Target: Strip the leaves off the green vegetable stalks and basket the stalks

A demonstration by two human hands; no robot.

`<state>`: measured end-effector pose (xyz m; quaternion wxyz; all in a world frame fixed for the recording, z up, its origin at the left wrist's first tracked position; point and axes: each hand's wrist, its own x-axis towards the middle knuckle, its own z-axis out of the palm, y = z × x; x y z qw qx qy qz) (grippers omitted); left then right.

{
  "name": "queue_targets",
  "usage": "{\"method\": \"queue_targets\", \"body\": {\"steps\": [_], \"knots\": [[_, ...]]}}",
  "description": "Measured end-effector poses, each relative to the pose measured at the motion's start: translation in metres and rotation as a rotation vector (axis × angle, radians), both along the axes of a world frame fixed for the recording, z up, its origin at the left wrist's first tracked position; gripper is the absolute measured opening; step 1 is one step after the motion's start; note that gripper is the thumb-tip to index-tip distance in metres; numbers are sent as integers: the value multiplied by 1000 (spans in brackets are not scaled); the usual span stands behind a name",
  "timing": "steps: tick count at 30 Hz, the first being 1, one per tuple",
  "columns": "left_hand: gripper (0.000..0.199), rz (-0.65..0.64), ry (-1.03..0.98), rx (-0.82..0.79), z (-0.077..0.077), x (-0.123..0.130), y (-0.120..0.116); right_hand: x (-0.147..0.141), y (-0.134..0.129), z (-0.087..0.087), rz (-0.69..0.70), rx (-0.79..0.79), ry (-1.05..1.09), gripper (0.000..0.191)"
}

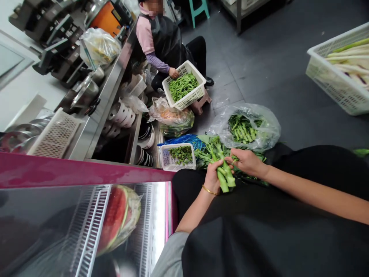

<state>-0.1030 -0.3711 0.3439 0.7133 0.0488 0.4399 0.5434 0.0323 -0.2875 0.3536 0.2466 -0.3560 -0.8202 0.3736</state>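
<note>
Thick green leafy stalks (pixel 221 163), like Chinese broccoli, are gripped in my left hand (pixel 212 177) above my lap, cut ends toward me. A gold bangle circles that wrist. My right hand (pixel 245 161) is closed at the side of the bunch, its fingers pinching a small green piece (pixel 235 158) that looks like a leaf or side shoot. Just beyond my hands, a clear plastic bag (pixel 269 129) on the floor holds more green stalks (pixel 243 129). A small white basket (pixel 165 157) with green trimmings (pixel 181 155) stands to the left of the bunch.
A co-worker (pixel 165 38) sits ahead with a white basket (pixel 186 104) of green pods. A steel counter (pixel 100 111) with pans runs along the left. A glass-fronted fridge (pixel 43 231) holding watermelon (pixel 115 215) is close at left. Another vegetable basket (pixel 331 84) stands right.
</note>
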Motion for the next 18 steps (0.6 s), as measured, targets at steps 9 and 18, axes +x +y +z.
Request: {"method": "queue_targets", "body": {"steps": [9,18], "knots": [[18,58,-163,-204,-37,-24,22,-5,35,4,-76,-494,-28,40],[13,115,-95,-199,-43,-30,19,-106,64,80,191,301,-64,48]]}}
